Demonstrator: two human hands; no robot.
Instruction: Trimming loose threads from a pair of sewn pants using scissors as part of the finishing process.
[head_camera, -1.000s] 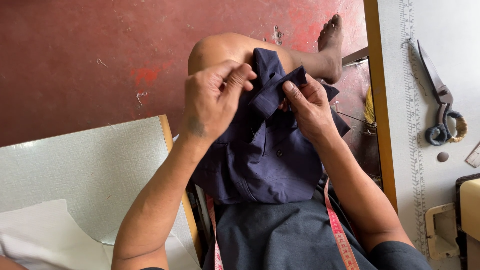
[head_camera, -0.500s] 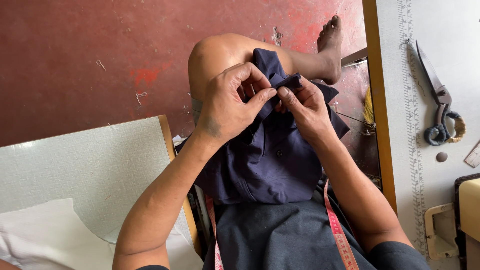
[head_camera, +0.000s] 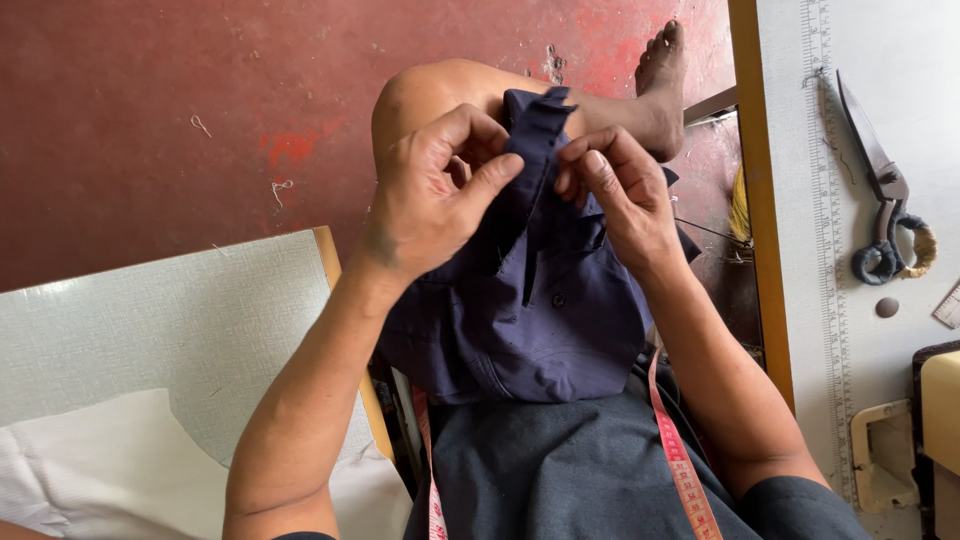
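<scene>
**Head view: both hands pinching a fold of navy cloth over the knee**

Head camera looks down on a seated person working a dark navy-blue woven garment with small dark buttons (head_camera: 530, 310), which is draped over the lap and raised knee. The left hand (head_camera: 435, 195) has its thumb and fingers closed together on a raised fold at the garment's top edge. The right hand (head_camera: 620, 195) pinches the same fold from the other side, fingertips pressed onto the cloth and nearly meeting those of the left hand. Whether a needle or thread sits between the fingers cannot be told; anything that fine is hidden.

Judging from the grip, the step in hand is fine fingertip work on that folded edge, such as turning, aligning or picking at it. A further move would call for steady tension between both pinches and small, close motions, not large ones.

A pink-red flexible measuring tape (head_camera: 680, 460) hangs down past the garment's lower hem. Room is tight to the right: the orange wooden edge of a pale grey worktable (head_camera: 765, 250) runs just beside the right forearm, and large metal tailor's shears with a wrapped handle (head_camera: 885, 200) lie well apart on it. To the left, a pale speckled board with a wooden rim (head_camera: 170, 330) sits near the left elbow. Ahead lies the worn red floor (head_camera: 150, 110), open beyond the knee and bare foot (head_camera: 660, 85).
</scene>
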